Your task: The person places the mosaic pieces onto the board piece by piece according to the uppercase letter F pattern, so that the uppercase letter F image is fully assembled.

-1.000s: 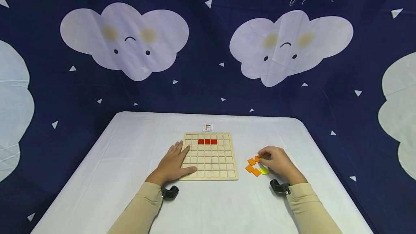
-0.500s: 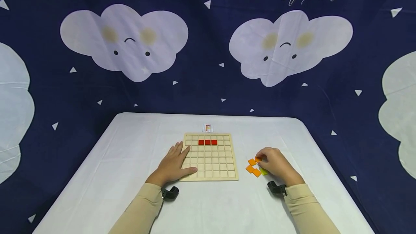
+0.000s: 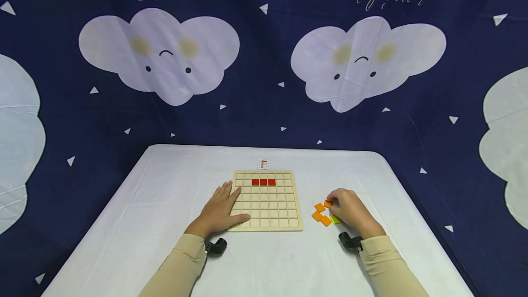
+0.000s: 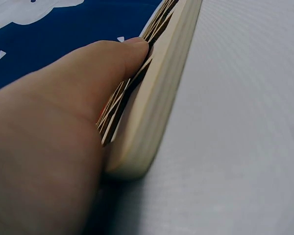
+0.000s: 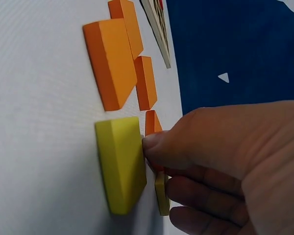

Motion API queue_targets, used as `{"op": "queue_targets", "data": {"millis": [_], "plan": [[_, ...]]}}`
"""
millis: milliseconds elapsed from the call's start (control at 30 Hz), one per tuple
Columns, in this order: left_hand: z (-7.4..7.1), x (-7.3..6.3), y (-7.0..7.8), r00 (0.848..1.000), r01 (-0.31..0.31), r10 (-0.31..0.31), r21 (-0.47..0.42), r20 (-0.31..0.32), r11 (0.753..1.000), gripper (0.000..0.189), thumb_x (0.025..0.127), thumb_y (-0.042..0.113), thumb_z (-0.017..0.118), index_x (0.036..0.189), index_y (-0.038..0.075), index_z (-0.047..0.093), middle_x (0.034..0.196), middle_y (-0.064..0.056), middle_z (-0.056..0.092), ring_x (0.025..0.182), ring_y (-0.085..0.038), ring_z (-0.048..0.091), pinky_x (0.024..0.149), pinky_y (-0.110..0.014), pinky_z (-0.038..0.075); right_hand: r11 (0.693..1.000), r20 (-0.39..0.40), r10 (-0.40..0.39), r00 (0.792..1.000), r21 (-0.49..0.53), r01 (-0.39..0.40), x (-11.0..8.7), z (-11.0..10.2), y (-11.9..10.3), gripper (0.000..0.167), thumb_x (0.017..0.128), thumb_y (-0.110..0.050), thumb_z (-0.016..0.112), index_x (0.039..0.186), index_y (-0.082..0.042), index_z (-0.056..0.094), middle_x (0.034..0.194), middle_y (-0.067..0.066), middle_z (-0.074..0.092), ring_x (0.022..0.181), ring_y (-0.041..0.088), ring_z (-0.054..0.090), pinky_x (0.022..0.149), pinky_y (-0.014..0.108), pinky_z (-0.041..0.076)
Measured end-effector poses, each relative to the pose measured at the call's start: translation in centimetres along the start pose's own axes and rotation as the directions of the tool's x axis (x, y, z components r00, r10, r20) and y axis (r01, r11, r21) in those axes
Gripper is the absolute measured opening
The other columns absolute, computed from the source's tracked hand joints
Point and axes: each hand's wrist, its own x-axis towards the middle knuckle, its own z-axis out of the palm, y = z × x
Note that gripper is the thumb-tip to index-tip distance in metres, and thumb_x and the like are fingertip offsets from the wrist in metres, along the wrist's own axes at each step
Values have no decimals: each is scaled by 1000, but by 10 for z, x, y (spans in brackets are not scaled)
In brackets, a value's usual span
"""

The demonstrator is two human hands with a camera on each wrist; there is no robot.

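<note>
My left hand (image 3: 218, 210) lies spread over the left side of the wooden grid board (image 3: 268, 210), thumb on its front left squares. In the left wrist view, the thumb (image 4: 95, 68) rests over the board's rim (image 4: 157, 98). Three red square tiles (image 3: 263, 182) sit in a row near the board's top. My right hand (image 3: 350, 210) is curled down at the loose tiles. Its thumb and forefinger pinch an orange tile (image 5: 152, 122), mostly covered by the thumb; the forefinger is hidden in the right wrist view. A yellow tile (image 5: 122, 161) lies nearest that camera, another yellow tile (image 5: 161, 193) by the fingers.
Several orange tiles (image 3: 319, 207) lie left of the right hand on the white table (image 3: 272, 265). Behind the board is a small card (image 3: 264, 164) printed with a coloured grid pattern. A dark blue cloth (image 3: 264, 58) with clouds hangs beyond the table.
My right hand has shifted slightly left and closed in on the tiles, covering more of the yellow one. The orange tile at its fingertips has moved slightly right. My left hand stays put.
</note>
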Motion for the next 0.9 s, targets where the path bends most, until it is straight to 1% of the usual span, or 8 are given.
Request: {"op": "queue_targets", "data": {"millis": [100, 300, 400, 567, 667, 800, 900], "plan": [[0, 0, 0, 1000, 0, 0, 7, 4, 1000, 106, 92, 81, 53, 165, 6, 34, 170, -26, 16, 158, -39, 9, 127, -48, 6, 1000, 2, 0, 1000, -3, 0, -1, 0, -1, 20, 77, 6, 83, 96, 1, 78, 95, 7, 72, 93, 30, 70, 87, 51, 58], [0, 0, 0, 1000, -5, 5, 10, 1, 1000, 106, 92, 80, 55, 165, 6, 35, 169, -28, 18, 158, -40, 10, 127, -49, 8, 1000, -10, 6, 1000, -5, -6, -1, 1, -2, 21, 77, 6, 85, 96, 1, 78, 94, 7, 72, 93, 30, 70, 87, 51, 58], [0, 0, 0, 1000, -12, 13, 5, -17, 1000, 105, 91, 78, 57, 163, 4, 37, 168, -29, 20, 157, -42, 13, 126, -51, 11, 1000, -20, 3, 1000, -2, -3, -2, 2, -2, 20, 77, 7, 85, 95, 1, 78, 93, 7, 72, 91, 29, 69, 86, 51, 58], [-1, 0, 0, 1000, -6, 6, 8, -4, 1000, 106, 92, 80, 55, 165, 6, 35, 169, -28, 18, 158, -41, 11, 127, -49, 8, 1000, -43, 3, 999, -2, -3, -2, 3, -1, 20, 76, 6, 85, 94, 0, 78, 92, 5, 71, 87, 26, 68, 83, 49, 58], [-1, 0, 0, 1000, -1, 1, 9, 7, 1000, 106, 92, 80, 54, 165, 6, 34, 170, -27, 17, 158, -39, 9, 127, -48, 6, 1000, -60, 5, 998, 8, -4, -2, 3, 1, 20, 76, 5, 85, 93, -1, 77, 91, 4, 71, 83, 23, 67, 79, 47, 59], [-1, 0, 1, 1000, 7, -7, 9, 14, 1000, 107, 92, 81, 53, 166, 7, 33, 170, -26, 16, 158, -38, 8, 127, -47, 6, 999, -80, 23, 996, 34, -20, -2, 4, 2, 22, 74, 5, 86, 93, -2, 77, 90, 3, 70, 80, 20, 65, 75, 44, 58], [-1, 0, 1, 1000, 4, -4, 2, 6, 1000, 106, 92, 79, 55, 165, 6, 35, 169, -27, 17, 158, -39, 10, 127, -48, 8, 998, -90, 36, 995, 54, -32, -2, 4, 3, 22, 74, 5, 86, 93, -1, 77, 89, 3, 70, 80, 20, 65, 74, 43, 58]]}}
